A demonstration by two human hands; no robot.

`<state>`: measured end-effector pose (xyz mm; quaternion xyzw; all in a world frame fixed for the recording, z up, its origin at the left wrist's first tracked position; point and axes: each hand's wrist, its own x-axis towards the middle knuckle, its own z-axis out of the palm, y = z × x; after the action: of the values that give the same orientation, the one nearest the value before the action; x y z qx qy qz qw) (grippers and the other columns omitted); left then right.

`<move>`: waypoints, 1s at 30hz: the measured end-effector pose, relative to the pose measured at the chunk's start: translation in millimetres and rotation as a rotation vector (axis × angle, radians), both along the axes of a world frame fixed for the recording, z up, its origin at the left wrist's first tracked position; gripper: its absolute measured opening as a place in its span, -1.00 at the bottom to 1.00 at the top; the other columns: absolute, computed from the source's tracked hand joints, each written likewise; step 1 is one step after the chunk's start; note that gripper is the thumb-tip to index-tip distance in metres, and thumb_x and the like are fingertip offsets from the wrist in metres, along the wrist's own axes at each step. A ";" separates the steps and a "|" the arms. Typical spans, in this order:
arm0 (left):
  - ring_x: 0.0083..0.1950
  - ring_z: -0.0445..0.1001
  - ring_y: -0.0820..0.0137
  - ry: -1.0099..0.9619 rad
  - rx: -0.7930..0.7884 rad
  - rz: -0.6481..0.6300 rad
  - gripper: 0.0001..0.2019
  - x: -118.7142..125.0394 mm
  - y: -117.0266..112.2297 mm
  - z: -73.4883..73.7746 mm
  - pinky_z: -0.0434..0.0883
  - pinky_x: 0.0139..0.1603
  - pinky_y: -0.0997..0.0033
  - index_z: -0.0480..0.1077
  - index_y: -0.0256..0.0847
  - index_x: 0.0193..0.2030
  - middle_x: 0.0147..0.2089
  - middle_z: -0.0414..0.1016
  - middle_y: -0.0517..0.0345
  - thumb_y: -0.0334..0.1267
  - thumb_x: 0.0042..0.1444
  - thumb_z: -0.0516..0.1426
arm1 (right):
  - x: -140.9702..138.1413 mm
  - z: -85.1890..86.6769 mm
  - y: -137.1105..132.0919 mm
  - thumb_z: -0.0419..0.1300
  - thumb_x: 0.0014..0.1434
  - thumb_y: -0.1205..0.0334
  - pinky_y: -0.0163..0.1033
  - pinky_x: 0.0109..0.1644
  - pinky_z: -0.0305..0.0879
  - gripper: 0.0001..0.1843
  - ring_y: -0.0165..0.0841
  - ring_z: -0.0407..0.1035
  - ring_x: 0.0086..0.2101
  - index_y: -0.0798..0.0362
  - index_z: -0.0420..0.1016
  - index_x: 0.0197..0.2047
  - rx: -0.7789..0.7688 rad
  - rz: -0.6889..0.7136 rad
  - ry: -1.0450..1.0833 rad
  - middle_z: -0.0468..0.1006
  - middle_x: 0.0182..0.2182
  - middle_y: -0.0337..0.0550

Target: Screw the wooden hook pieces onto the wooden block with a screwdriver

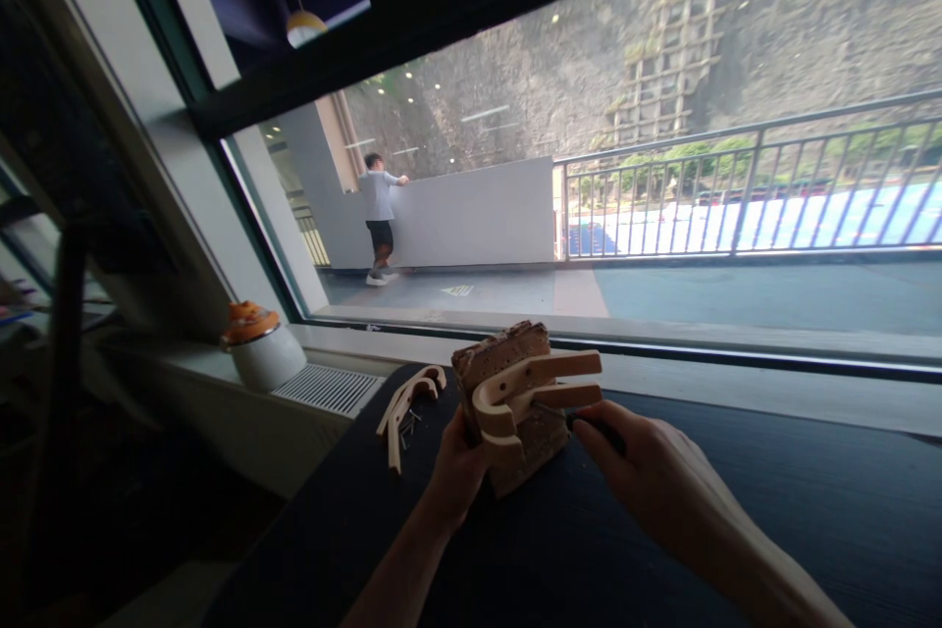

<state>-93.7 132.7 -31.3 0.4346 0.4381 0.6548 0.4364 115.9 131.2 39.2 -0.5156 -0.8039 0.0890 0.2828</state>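
Observation:
My left hand (454, 473) is closed around a rough wooden block (506, 360) and a curved, forked wooden piece (515, 397) pressed against the block's face. My right hand (648, 476) is closed on a dark-handled screwdriver (595, 424), with its thin shaft pointing left into the forked piece. Both hands hover just above a black table (810, 510). A second curved wooden piece (407, 402) lies on the table to the left, with a few small screws (409, 425) beside it.
A white pot with an orange lid (257, 343) stands on the sill at left, next to a vent grille (328, 388). Beyond the large window, a person (379, 216) stands on a balcony by a metal railing (743, 191). A dark chair back sits at far left.

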 end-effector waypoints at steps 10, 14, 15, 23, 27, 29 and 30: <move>0.01 0.48 0.15 -0.094 -0.016 -0.030 -0.45 1.9 -1.7 2.5 0.43 -0.03 0.29 0.45 -0.22 -0.03 -0.12 0.58 0.04 -0.37 -0.25 0.39 | -5.6 -6.1 -8.9 0.08 0.19 0.32 -0.27 -0.43 0.12 -0.80 -0.31 0.47 -0.38 -0.04 0.40 -0.11 0.242 0.039 -0.210 0.55 -0.27 -0.23; 0.00 0.49 0.13 -0.119 -0.040 -0.018 -0.44 2.7 -2.2 3.7 0.45 -0.04 0.28 0.45 -0.24 -0.03 -0.13 0.58 0.02 -0.38 -0.27 0.39 | -4.8 -11.5 -6.5 0.06 0.20 0.41 -0.25 -0.41 0.15 -0.77 -0.32 0.43 -0.40 0.01 0.42 -0.10 0.421 0.083 -0.284 0.50 -0.35 -0.20; -0.01 0.49 0.13 -0.124 -0.044 -0.011 -0.44 2.8 -2.2 3.8 0.45 -0.05 0.28 0.45 -0.24 -0.04 -0.13 0.59 0.02 -0.38 -0.29 0.40 | -5.3 -12.8 -6.2 0.06 0.20 0.42 -0.25 -0.42 0.15 -0.78 -0.33 0.42 -0.42 0.03 0.42 -0.11 0.439 0.092 -0.284 0.49 -0.37 -0.20; -0.05 0.52 0.17 -0.106 -0.035 -0.011 -0.44 3.9 -2.6 4.4 0.44 -0.03 0.29 0.45 -0.22 -0.04 -0.18 0.60 0.06 -0.39 -0.28 0.39 | -9.4 -9.3 -10.4 -0.03 0.28 0.28 -0.24 -0.44 0.12 -0.79 -0.33 0.46 -0.44 0.00 0.43 -0.17 0.305 0.058 -0.178 0.56 -0.36 -0.20; -0.09 0.53 0.21 -0.073 -0.017 -0.012 -0.45 2.5 -2.3 3.0 0.44 -0.07 0.34 0.45 -0.22 -0.03 -0.17 0.59 0.08 -0.39 -0.26 0.38 | -6.0 -2.9 -7.4 -0.03 0.28 0.18 -0.24 -0.41 0.12 -0.78 -0.27 0.50 -0.38 -0.07 0.43 -0.19 0.128 0.008 -0.112 0.59 -0.38 -0.25; -0.11 0.53 0.24 -0.047 -0.008 -0.013 -0.47 1.3 -1.9 1.6 0.44 -0.10 0.39 0.46 -0.21 -0.04 -0.18 0.59 0.09 -0.40 -0.25 0.38 | -4.4 -0.5 -5.8 -0.04 0.28 0.14 -0.24 -0.43 0.09 -0.77 -0.24 0.50 -0.39 -0.10 0.44 -0.22 0.026 -0.038 -0.108 0.58 -0.45 -0.27; -0.11 0.53 0.25 -0.039 -0.008 -0.012 -0.48 0.8 -1.7 1.0 0.43 -0.11 0.41 0.46 -0.21 -0.04 -0.18 0.59 0.10 -0.40 -0.24 0.37 | -4.1 0.3 -5.5 -0.05 0.29 0.12 -0.24 -0.44 0.08 -0.76 -0.23 0.50 -0.39 -0.10 0.44 -0.24 -0.010 -0.056 -0.117 0.58 -0.47 -0.27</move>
<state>-92.9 131.0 -30.3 0.4229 0.4294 0.6587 0.4504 111.8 125.8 39.5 -0.5438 -0.8037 0.0548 0.2350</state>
